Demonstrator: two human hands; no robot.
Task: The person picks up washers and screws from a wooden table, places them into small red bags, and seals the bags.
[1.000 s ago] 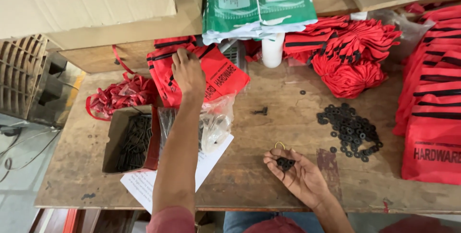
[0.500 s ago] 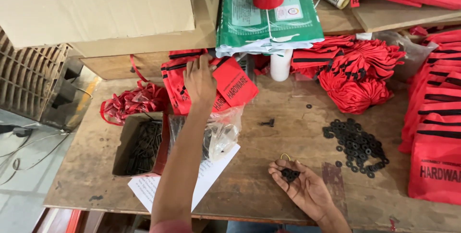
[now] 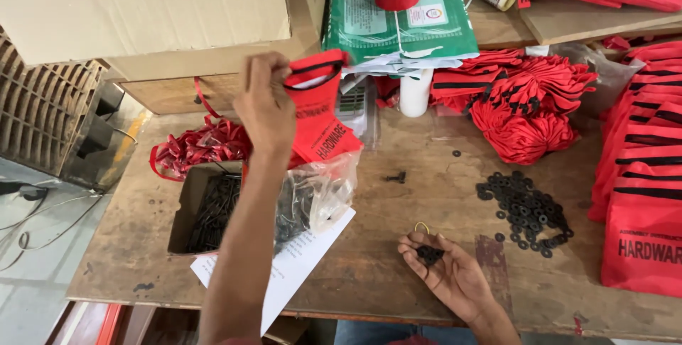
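My left hand (image 3: pixel 264 107) is raised over the back of the wooden table (image 3: pixel 398 281) and pinches the open top of a small red drawstring pouch (image 3: pixel 321 114), which hangs from it. Near the front edge, my right hand (image 3: pixel 449 272) lies palm up and cupped around a few black washers (image 3: pixel 428 254), with a small yellow ring (image 3: pixel 422 227) at its fingertips. A loose pile of black washers (image 3: pixel 526 206) lies on the table to the right of that hand.
Under my left arm are a cardboard box of dark screws (image 3: pixel 202 206), a clear plastic bag of screws (image 3: pixel 316 192) and a paper sheet (image 3: pixel 302 267). Red pouches are heaped at the back (image 3: pixel 533 103) and stacked at the right (image 3: pixel 646 189). A large carton (image 3: pixel 156 11) fills the back left.
My left hand has closed on a red pouch from the stack at the back and lifted it off. My right hand has stayed cupped around the washers.
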